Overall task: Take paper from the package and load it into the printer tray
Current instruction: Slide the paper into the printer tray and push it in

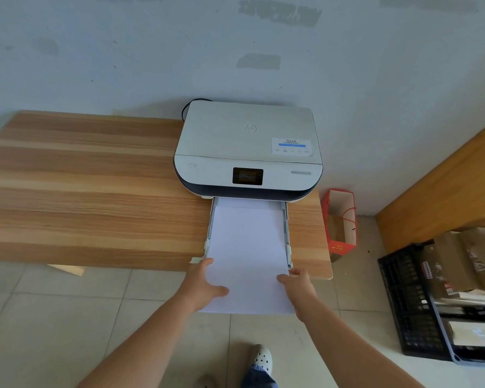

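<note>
A white printer (247, 147) with a dark screen stands at the right end of a wooden table (95, 191), against the wall. Its tray (287, 236) is pulled out toward me over the table's front edge. A stack of white paper (248, 247) lies partly in the tray, its near end sticking out past the table. My left hand (205, 287) grips the stack's near left edge, thumb on top. My right hand (298, 289) grips its near right edge. The paper package is not in view.
A red paper bag (340, 222) stands on the tiled floor right of the table. A black crate (412, 303) with boxes and a wooden panel (445, 189) are further right. My foot in a white shoe (262, 358) is below.
</note>
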